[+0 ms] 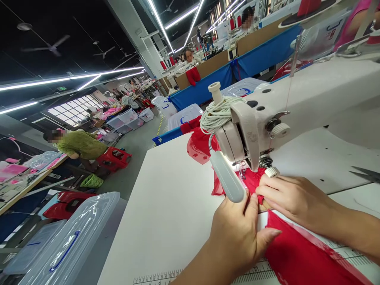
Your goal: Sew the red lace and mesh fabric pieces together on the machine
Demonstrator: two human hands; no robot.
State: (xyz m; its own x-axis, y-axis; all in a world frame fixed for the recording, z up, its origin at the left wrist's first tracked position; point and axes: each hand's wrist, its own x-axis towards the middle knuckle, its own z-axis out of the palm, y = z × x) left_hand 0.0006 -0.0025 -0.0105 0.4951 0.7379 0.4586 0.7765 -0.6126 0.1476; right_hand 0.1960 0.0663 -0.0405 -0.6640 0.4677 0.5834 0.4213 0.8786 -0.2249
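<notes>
Red fabric [253, 183] lies under the head of a white sewing machine [320, 87], partly beneath the presser foot [242, 173], on the pale table [166, 198]. The left hand [237, 229] is palm down in front of the machine head: its fingers extend close together toward the near edge of the fabric, just beside the lower end of a grey lamp [227, 178], while the thumb spreads wide to the right, nothing visibly clasped between. The right hand [292, 198] comes in from the other side; its fingers are bent and drawn together, their tips on the fabric close to the presser foot. Its thumb is hidden, so one cannot tell whether the cloth is pinched or merely pressed.

A longer red cloth [299, 253] runs from below the hands toward the lower edge, across the printed ruler scale [160, 276]; whether it joins the piece at the presser foot cannot be told. Scissors [366, 174] lie to the right, well apart from both hands.

The step in hand appears to be aligning and guiding the fabric at the needle. The next move would seem to call for light, even control from both hands, edges flat, fingertips clear of the presser foot.
</notes>
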